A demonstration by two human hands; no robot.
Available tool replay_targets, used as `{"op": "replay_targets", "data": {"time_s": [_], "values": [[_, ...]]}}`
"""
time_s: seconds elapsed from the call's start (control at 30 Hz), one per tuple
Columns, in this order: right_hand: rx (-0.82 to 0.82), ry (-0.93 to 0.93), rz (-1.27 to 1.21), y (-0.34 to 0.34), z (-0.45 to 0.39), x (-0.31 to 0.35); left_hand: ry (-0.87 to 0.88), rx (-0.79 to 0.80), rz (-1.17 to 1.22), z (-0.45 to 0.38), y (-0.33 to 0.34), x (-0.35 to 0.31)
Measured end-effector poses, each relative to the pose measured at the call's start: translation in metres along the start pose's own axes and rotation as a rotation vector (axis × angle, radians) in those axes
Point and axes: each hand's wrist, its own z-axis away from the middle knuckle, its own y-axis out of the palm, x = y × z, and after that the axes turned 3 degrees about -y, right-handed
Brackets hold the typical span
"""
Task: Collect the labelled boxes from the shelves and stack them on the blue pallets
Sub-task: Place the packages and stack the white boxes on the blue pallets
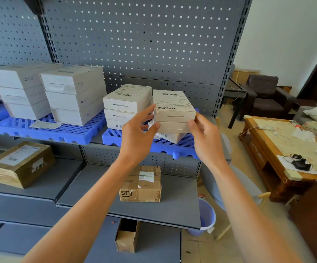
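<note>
Your left hand (138, 133) and right hand (203, 133) hold a pair of white labelled boxes (173, 111), stacked one on the other, between them: left fingers curl against the left side, right thumb and fingers clasp the right side. You hold the pair above the right blue pallet (173, 145), over a tilted box (170, 137) lying on it. Just left of your boxes, on that same pallet, stands a stack of three similar boxes (125, 107). Below the pallet, a brown SF carton (140, 185) sits on the lower shelf (178, 205).
</note>
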Motion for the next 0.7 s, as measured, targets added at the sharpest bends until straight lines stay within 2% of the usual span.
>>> {"op": "replay_targets", "data": {"time_s": [0.23,0.7], "values": [[-0.046,-0.014,-0.026,0.008,0.006,-0.001,-0.009,0.015,0.045,-0.005,0.001,-0.004],[-0.053,-0.015,0.130,0.024,0.022,0.009,-0.049,0.068,0.098,-0.002,0.002,-0.005]]}}
